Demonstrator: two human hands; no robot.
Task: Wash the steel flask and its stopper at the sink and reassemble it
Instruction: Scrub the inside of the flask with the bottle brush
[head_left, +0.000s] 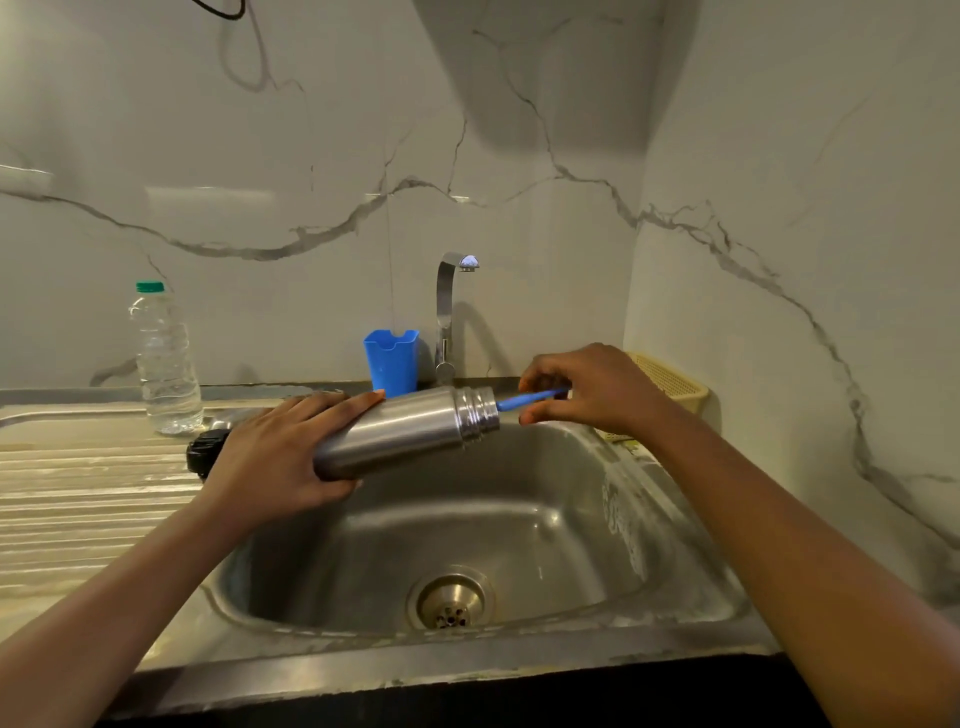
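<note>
1. Marble-veined walls back a steel sink (524, 525); a water bottle (166, 364) stands at left.
2. Beside it lies the black stopper (203, 451) (partly hidden).
3. The left hand (275, 457) wraps round the flask (410, 431), held sideways over the basin.
4. The right hand (589, 395) pinches a blue brush (530, 399) at the flask's mouth.

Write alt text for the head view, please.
The left hand holds the open steel flask on its side over the steel sink while the right hand pinches a blue handle poking into its mouth. A black cap lies on the drainboard.
</note>
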